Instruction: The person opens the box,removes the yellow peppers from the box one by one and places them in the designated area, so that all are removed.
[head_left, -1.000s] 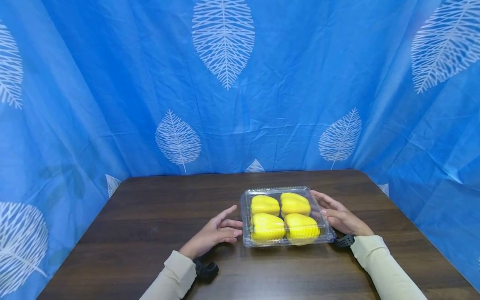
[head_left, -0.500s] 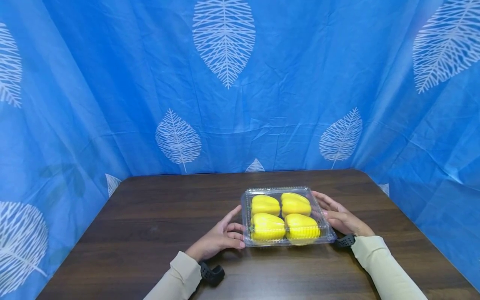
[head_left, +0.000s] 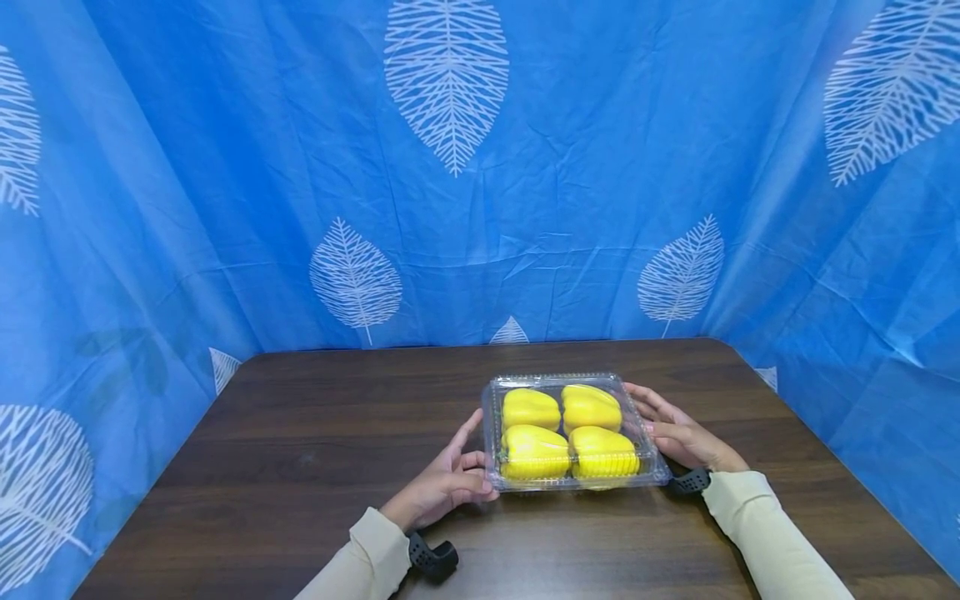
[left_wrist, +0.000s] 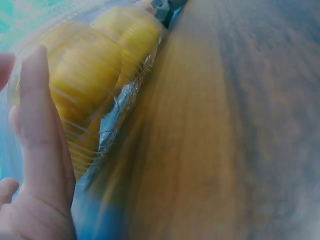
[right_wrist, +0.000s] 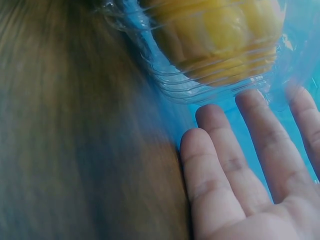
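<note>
Left hand [head_left: 442, 487]: now up against the box's left side, where a second ago your fingers point at it from just beside; fingers spread and fairly straight, thumb at the near-left corner, not clamped.
Right hand [head_left: 686, 433]: unmoved at the right wall; your fingers are extended and apart, the tips appearing to touch the plastic, with no grip round it.
Clear box [head_left: 651, 457]: one, lid down, right of centre on the bench [head_left: 322, 433], between your two hands; unmoved.
Yellow peppers [head_left: 535, 452]: four, inside the box, two by two; real or imitation, you cannot tell.
Box walls: thin, ribbed plastic, likely light and springy; expect them to dent or crackle if you squeeze, and to slip under dry fingertips.
Box contents: probably loose enough to roll if you tilt it; keep it level.
Box rim: likely your firmest hold; take both sides low, fingers under the edge, thumbs above.
</note>
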